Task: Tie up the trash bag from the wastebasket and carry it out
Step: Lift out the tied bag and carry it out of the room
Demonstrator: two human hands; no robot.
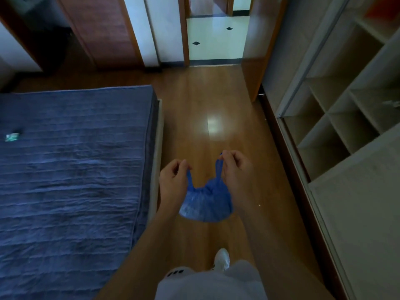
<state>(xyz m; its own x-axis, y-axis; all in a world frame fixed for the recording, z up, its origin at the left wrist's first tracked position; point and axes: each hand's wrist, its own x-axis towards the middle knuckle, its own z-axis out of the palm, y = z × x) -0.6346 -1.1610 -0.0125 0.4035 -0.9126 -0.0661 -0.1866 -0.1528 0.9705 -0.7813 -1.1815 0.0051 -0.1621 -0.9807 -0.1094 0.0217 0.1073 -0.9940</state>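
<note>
A small blue plastic trash bag hangs in the air above the wooden floor, in front of my body. Its top is gathered into two stretched handles. My left hand pinches the left handle. My right hand pinches the right handle a little higher. The two hands are held apart with the bag's bulging body sagging between them. No wastebasket is in view.
A bed with a dark blue quilt fills the left side, with a small green packet on it. An open white shelf unit lines the right wall. A strip of wooden floor leads to an open doorway ahead.
</note>
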